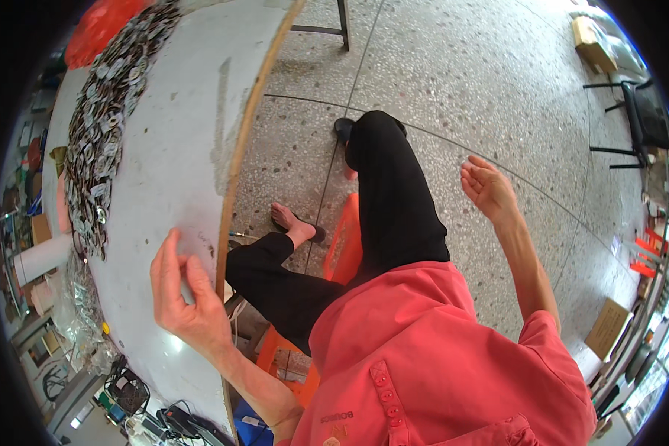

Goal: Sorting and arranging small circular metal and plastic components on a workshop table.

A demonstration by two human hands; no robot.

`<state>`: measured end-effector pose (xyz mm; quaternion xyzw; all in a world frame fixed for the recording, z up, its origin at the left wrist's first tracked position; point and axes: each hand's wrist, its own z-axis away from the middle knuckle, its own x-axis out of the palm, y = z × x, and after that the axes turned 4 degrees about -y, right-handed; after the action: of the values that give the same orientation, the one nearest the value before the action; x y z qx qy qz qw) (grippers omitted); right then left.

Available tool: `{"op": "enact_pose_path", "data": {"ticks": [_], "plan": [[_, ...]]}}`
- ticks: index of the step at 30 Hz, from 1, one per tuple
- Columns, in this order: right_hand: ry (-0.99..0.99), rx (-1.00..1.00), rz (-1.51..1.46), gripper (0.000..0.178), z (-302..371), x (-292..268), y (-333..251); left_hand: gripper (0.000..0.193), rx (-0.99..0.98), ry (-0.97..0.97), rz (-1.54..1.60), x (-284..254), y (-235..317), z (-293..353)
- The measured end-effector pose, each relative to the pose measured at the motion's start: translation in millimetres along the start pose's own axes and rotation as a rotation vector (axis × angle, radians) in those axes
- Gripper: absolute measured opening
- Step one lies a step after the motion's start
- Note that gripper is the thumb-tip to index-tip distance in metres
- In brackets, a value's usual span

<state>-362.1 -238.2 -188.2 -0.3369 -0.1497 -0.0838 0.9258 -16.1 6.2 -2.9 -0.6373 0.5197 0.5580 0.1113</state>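
Observation:
My left hand [188, 301] is over the white tabletop [167, 156], close to its wooden edge. Its fingers are stretched with a gap between them and the thumb, and nothing shows in them. Out to the right, above the speckled floor, my right hand [490, 191] hangs in the air, palm turned up and fingers loosely bent, holding nothing that I can see. Along the far left side of the table lies a long heap of small, flat, shiny metal-looking pieces [100, 141]; their exact kind is too small to tell. Neither hand touches the heap.
A red plastic bag [100, 30] lies beyond the heap. Clear plastic wrap [78, 305], a small black fan [128, 388] and dark cabled devices [189, 425] crowd the lower left. I sit on an orange stool [343, 238]. A black chair [643, 115] and cardboard boxes [608, 327] stand right.

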Motion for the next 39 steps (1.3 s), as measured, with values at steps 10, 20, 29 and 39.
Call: {"op": "enact_pose_path", "data": {"ticks": [10, 20, 29, 39], "plan": [[0.083, 0.202, -0.054, 0.038, 0.2, -30.4, 89.3, 0.031, -0.059, 0.015, 0.101, 3.7, -2.4, 2.8], [0.122, 0.196, 0.233, 0.035, 6.9, -46.3, 129.2, 0.031, -0.167, 0.033, 0.220, 1.1, -6.3, 4.4], [0.142, 0.236, 0.289, 0.032, 10.4, -59.4, 151.0, 0.032, -0.160, 0.043, 0.212, 1.9, -7.6, 2.6], [0.087, 0.277, 0.391, 0.035, 1.7, -65.3, 175.3, 0.031, -0.191, 0.035, 0.237, 1.0, -6.9, 3.3]]}}
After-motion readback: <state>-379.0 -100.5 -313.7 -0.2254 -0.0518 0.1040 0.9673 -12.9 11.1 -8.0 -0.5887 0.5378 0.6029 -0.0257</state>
